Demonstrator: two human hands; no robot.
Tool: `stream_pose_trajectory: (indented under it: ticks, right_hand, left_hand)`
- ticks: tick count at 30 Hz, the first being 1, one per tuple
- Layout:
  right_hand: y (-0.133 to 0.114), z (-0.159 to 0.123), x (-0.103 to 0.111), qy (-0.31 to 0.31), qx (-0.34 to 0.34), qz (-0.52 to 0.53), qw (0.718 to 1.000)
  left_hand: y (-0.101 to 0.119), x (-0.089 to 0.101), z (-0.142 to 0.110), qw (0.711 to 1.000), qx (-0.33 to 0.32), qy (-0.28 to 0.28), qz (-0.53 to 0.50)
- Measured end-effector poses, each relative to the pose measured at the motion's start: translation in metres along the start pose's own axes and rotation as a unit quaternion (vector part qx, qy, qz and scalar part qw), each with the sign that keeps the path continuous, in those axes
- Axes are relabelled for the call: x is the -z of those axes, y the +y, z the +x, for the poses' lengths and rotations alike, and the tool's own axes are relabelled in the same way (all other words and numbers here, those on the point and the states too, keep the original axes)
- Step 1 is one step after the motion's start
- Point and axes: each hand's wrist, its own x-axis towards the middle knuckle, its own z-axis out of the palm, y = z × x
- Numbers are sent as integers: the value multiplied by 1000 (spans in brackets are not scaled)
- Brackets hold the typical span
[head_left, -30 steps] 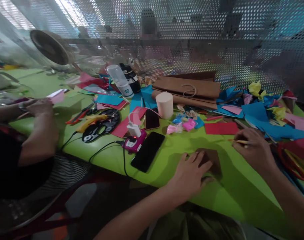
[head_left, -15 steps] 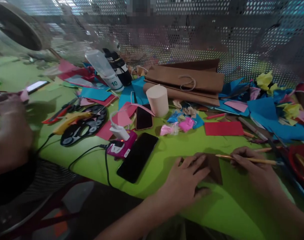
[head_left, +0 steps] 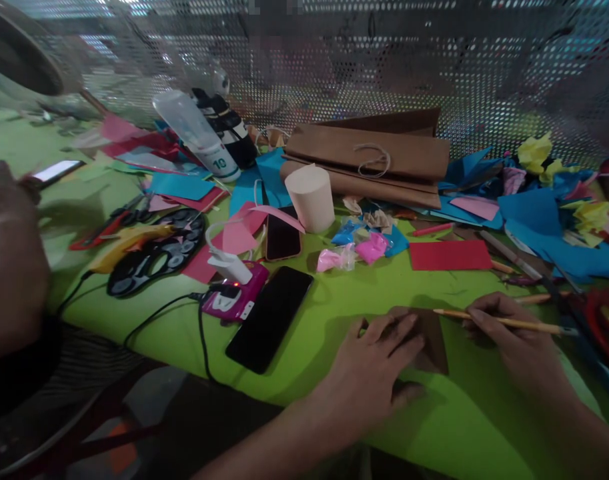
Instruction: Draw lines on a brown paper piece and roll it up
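My left hand [head_left: 371, 363] lies flat with fingers spread on a folded brown paper [head_left: 431, 340] on the green table [head_left: 334, 300]. My right hand [head_left: 509, 337] is closed on a thin pencil [head_left: 504, 321], whose tip points left toward the top corner of the brown paper. A red paper sheet [head_left: 449, 255] lies just beyond the paper.
A black phone [head_left: 270, 317], a pink power bank [head_left: 234, 300] with cables, a second phone [head_left: 283, 240], a cream cylinder [head_left: 311, 198], brown paper bags [head_left: 374, 160], scissors [head_left: 154, 253] and scattered coloured paper [head_left: 534, 213] cover the table. Another person's arm [head_left: 11, 260] is at the left. Perforated screen [head_left: 384, 67] behind.
My right hand has moved left and nearer with the pencil, its tip now at the brown paper's corner. The view has shifted; the person at left now looms closer.
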Motion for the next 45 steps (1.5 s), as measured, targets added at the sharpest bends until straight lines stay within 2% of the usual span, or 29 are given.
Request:
stream_pose_trajectory:
  ticks: [7,27,35,45]
  right_hand:
    - [2,0,2,-7,1,-26,1000]
    - [-2,-5,3,-29,9,-42,999]
    - [-2,-9,10,-94,-11,-28,995]
    - [-19,-18,4,-109,-31,14,993]
  left_hand:
    - [2,5,0,1000,6,-1,2]
    - [0,2,2,1000,7,-16,-4]
    - [3,8,4,999,16,-33,-6]
    - [1,2,1,1000,4,-10,21]
